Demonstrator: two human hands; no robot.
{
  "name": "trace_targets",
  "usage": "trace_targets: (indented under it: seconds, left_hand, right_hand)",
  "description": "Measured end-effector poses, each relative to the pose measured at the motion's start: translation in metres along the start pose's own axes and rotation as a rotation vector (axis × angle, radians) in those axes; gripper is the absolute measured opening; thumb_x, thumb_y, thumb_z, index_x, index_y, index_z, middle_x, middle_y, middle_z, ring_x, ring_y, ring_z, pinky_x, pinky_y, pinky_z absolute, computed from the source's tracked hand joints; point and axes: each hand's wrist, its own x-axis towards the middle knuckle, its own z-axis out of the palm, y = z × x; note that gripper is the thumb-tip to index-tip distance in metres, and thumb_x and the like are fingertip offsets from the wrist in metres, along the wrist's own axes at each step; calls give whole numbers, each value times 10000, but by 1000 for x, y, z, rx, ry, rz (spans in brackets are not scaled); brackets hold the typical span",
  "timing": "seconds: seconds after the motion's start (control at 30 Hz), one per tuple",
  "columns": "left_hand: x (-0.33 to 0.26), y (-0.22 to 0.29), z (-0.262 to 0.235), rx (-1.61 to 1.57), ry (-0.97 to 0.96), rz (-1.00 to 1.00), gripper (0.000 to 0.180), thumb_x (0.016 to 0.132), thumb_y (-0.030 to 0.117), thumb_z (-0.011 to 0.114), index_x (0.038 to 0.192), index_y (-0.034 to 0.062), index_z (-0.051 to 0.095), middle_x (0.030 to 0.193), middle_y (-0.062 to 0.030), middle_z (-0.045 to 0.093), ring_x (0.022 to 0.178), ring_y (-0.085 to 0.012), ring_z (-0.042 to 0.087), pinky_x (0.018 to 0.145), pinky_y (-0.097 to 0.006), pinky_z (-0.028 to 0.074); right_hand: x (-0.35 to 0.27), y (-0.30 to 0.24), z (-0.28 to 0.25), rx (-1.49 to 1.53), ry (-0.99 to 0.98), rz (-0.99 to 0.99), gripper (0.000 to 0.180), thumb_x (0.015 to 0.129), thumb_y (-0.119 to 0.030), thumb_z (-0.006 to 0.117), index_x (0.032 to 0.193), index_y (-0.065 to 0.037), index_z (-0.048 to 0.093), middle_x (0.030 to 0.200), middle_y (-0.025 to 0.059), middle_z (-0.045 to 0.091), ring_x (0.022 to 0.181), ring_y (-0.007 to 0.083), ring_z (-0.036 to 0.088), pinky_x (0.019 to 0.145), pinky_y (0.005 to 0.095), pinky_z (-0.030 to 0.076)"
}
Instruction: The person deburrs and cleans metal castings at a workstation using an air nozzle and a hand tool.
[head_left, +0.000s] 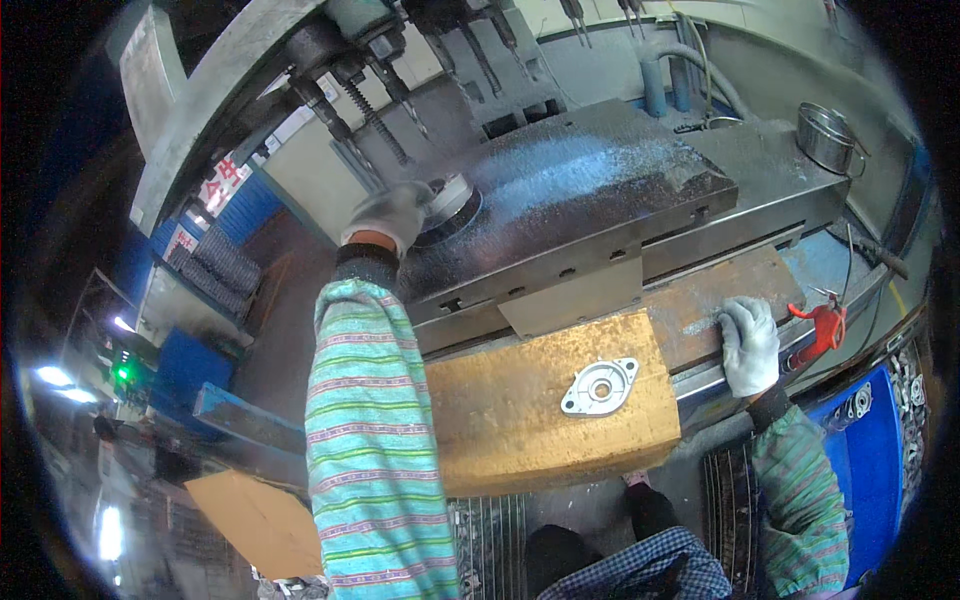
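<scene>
My left hand (pixel 388 217), in a whitish glove, reaches out to the left end of the machine table. Its fingers close against the side of a round silver metal part (pixel 452 203) in a dark ring; the fingertips are partly hidden. Resting on the brown metal ledge is my gloved right hand (pixel 750 348), fingers loosely bent and holding nothing. A red air gun (pixel 825 328) lies just to its right. Between my arms, a silver casting with two bolt ears (pixel 600 387) and a round centre hole lies on a yellowish board (pixel 520 420).
Several drill spindles (pixel 405 105) hang above the dusty machine table (pixel 560 190). At the far right stands a metal pot (pixel 828 140) with a handle. A blue bin (pixel 865 470) with castings beside it is at the lower right. Cardboard (pixel 255 520) lies lower left.
</scene>
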Motion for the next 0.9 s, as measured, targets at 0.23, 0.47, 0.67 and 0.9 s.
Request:
trace_targets:
  seconds: [0.23, 0.47, 0.67, 0.9]
  left_hand:
    - [9, -1, -4, -16, -44, 36, 298, 816, 163, 494, 1075, 117, 633, 1107, -131, 611, 1047, -292, 568, 922, -360, 422]
    - [0, -25, -5, -144, -72, 64, 300, 824, 156, 524, 1102, 106, 625, 1101, -130, 620, 1044, -274, 574, 925, -334, 423]
    - [-55, 0, -24, -212, 76, -43, 339, 794, 159, 544, 1117, 79, 612, 1106, -168, 609, 1037, -303, 575, 894, -339, 446]
    - [-142, 41, -46, -337, 113, 107, 342, 859, 146, 581, 1160, -16, 568, 1099, -167, 620, 1012, -196, 585, 883, -291, 439]
  right_hand:
    - [5, 2, 3, -5, -14, 11, 167, 770, -13, 575, 933, -48, 557, 936, 140, 567, 875, 351, 525, 748, 414, 442]
    - [4, 0, 0, 12, -19, -3, 150, 772, -19, 578, 918, -42, 554, 916, 140, 571, 870, 346, 529, 741, 416, 444]
    - [-10, 8, -12, -22, -17, 9, 133, 783, -34, 575, 915, -40, 556, 920, 141, 573, 873, 345, 536, 753, 420, 448]
    - [-7, 22, 13, -37, 36, 2, 157, 784, -60, 565, 938, -32, 582, 945, 157, 586, 906, 338, 548, 793, 406, 463]
